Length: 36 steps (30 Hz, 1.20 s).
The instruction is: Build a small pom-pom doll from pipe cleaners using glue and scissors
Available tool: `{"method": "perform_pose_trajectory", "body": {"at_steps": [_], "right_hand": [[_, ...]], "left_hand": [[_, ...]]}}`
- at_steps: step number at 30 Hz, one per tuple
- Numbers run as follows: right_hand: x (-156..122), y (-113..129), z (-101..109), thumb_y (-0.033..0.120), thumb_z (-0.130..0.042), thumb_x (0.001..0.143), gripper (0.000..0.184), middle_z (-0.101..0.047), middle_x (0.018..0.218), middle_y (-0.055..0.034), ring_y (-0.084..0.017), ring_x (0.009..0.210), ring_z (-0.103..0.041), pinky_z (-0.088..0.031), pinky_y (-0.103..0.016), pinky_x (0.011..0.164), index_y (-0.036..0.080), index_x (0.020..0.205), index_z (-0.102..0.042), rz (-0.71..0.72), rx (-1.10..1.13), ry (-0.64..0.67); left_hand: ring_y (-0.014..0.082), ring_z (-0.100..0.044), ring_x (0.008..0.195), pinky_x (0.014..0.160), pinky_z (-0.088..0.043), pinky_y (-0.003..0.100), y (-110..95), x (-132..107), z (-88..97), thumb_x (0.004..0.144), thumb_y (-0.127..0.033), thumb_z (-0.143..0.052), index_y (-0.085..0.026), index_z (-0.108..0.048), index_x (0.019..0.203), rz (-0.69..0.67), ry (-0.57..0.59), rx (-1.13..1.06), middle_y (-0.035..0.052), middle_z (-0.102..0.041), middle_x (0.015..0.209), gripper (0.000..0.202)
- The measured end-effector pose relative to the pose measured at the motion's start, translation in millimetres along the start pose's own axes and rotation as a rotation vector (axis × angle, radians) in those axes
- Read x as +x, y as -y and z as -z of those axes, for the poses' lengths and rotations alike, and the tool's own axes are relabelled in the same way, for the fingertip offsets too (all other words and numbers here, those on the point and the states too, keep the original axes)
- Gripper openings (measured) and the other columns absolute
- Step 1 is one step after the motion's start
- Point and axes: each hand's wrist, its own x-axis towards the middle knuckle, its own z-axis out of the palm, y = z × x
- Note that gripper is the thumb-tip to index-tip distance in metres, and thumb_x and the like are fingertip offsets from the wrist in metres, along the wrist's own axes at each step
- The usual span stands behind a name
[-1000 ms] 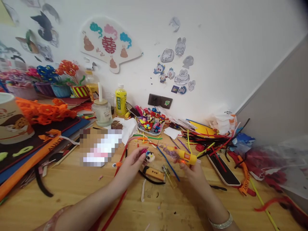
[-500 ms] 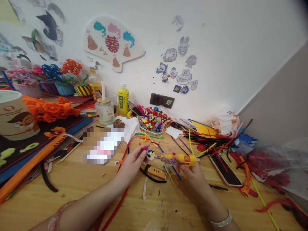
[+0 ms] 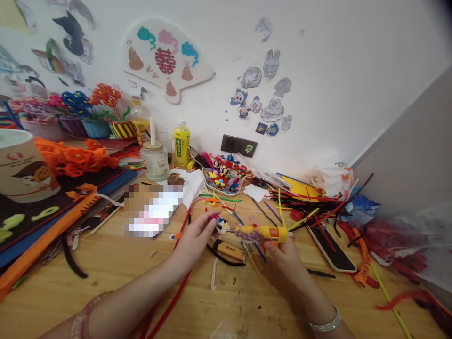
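In the middle of the head view, my left hand (image 3: 197, 236) pinches a small colourful figurine (image 3: 221, 226) with a white face and pink and blue parts on top. My right hand (image 3: 285, 258) is wrapped around a yellow hot glue gun (image 3: 263, 233), whose front is smeared with purple fuzz. The glue gun's nozzle points left and meets or nearly meets the figurine's right side; I cannot tell if they touch. On the table below lie an orange-brown box (image 3: 229, 250) and a clear lighter-like piece (image 3: 254, 258), with a black pipe cleaner (image 3: 226, 262) curving beside them.
A tray of small figurines (image 3: 223, 189) stands behind my hands. Bundled pipe cleaners (image 3: 310, 202) lie at right near a black-topped flat case (image 3: 332, 247). A yellow-labelled bottle (image 3: 181, 143), a glass jar (image 3: 156, 165) and a paper cup (image 3: 26, 165) stand to the left. A blurred-out patch (image 3: 151, 214) covers something on the table.
Both hands keep almost the same pose, with the glue gun's nozzle still at the figurine. The whole view has shifted very slightly.
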Motion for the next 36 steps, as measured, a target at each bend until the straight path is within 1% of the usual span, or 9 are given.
{"method": "perform_pose_trajectory", "body": {"at_steps": [2, 6, 11, 16, 20, 25, 28, 33, 36], "right_hand": [[0.5, 2.1, 0.0, 0.044, -0.057, 0.074, 0.027, -0.065, 0.071, -0.0044, -0.021, 0.068, -0.061, -0.050, -0.034, 0.064, 0.019, 0.080, -0.065, 0.007, -0.006, 0.018], [0.8, 2.0, -0.1, 0.043, -0.056, 0.075, 0.027, -0.065, 0.071, -0.0048, -0.022, 0.070, -0.060, -0.049, -0.035, 0.065, 0.019, 0.083, -0.065, 0.019, -0.020, 0.031], [-0.2, -3.9, 0.5, 0.042, -0.056, 0.075, 0.027, -0.066, 0.076, -0.0059, -0.024, 0.076, -0.060, -0.048, -0.038, 0.070, 0.019, 0.087, -0.065, 0.033, -0.047, 0.010], [-1.7, -7.8, 0.6, 0.040, -0.057, 0.075, 0.026, -0.066, 0.081, -0.0056, -0.023, 0.077, -0.060, -0.048, -0.036, 0.070, 0.020, 0.090, -0.063, 0.021, -0.019, -0.002], [-2.0, -7.1, 0.6, 0.040, -0.057, 0.075, 0.024, -0.066, 0.076, -0.0044, -0.022, 0.073, -0.061, -0.049, -0.035, 0.067, 0.019, 0.086, -0.064, 0.005, -0.012, 0.006], [-1.4, -5.0, 1.0, 0.041, -0.057, 0.074, 0.023, -0.064, 0.070, -0.0037, -0.020, 0.068, -0.059, -0.048, -0.034, 0.065, 0.019, 0.078, -0.063, -0.008, -0.015, 0.002], [-1.3, -5.0, 1.1, 0.043, -0.056, 0.075, 0.024, -0.062, 0.065, -0.0027, -0.019, 0.063, -0.058, -0.048, -0.033, 0.062, 0.019, 0.073, -0.062, -0.012, -0.007, 0.020], [-2.4, -6.2, 0.9, 0.044, -0.059, 0.072, 0.024, -0.060, 0.064, -0.0017, -0.018, 0.061, -0.057, -0.048, -0.032, 0.060, 0.019, 0.073, -0.060, -0.032, 0.014, -0.039], [-2.3, -5.2, 1.1, 0.043, -0.059, 0.072, 0.024, -0.060, 0.063, -0.0015, -0.018, 0.059, -0.056, -0.048, -0.032, 0.059, 0.019, 0.073, -0.059, -0.033, 0.013, -0.037]], "left_hand": [[0.0218, -0.062, 0.084, 0.080, -0.047, 0.036, -0.9, -0.7, 0.0, 0.078, -0.033, -0.047, -0.013, -0.058, 0.107, 0.004, 0.002, 0.000, 0.0088, -0.067, 0.099, 0.038], [0.0225, -0.060, 0.093, 0.081, -0.047, 0.034, -0.6, -0.6, 0.0, 0.077, -0.033, -0.048, -0.013, -0.058, 0.107, 0.012, 0.010, -0.023, 0.0094, -0.065, 0.105, 0.038], [0.0234, -0.061, 0.089, 0.077, -0.049, 0.035, 2.9, 1.0, -0.1, 0.076, -0.037, -0.050, -0.013, -0.059, 0.107, 0.016, 0.006, -0.057, 0.0093, -0.066, 0.103, 0.040], [0.0231, -0.062, 0.086, 0.078, -0.049, 0.036, 4.0, 1.2, -0.3, 0.076, -0.037, -0.049, -0.012, -0.058, 0.108, 0.022, 0.005, -0.053, 0.0101, -0.066, 0.102, 0.041], [0.0227, -0.062, 0.086, 0.078, -0.049, 0.036, 3.0, 1.5, -0.1, 0.077, -0.036, -0.047, -0.010, -0.056, 0.111, 0.031, 0.026, -0.041, 0.0114, -0.066, 0.103, 0.043], [0.0238, -0.059, 0.098, 0.087, -0.044, 0.036, -0.9, 0.3, 0.8, 0.076, -0.033, -0.048, -0.015, -0.060, 0.106, -0.011, -0.007, 0.003, 0.0087, -0.066, 0.106, 0.037], [0.0244, -0.058, 0.100, 0.089, -0.043, 0.038, -2.4, -0.7, 1.1, 0.077, -0.032, -0.048, -0.016, -0.061, 0.105, -0.017, -0.015, 0.014, 0.0081, -0.066, 0.106, 0.035], [0.0242, -0.057, 0.101, 0.090, -0.042, 0.038, -4.0, -1.2, 0.8, 0.077, -0.032, -0.047, -0.014, -0.060, 0.106, -0.010, -0.013, 0.009, 0.0092, -0.066, 0.108, 0.037], [0.0244, -0.057, 0.102, 0.090, -0.042, 0.038, -4.3, -0.7, 0.8, 0.077, -0.032, -0.047, -0.014, -0.059, 0.107, -0.011, -0.006, 0.003, 0.0099, -0.065, 0.109, 0.037]]}}
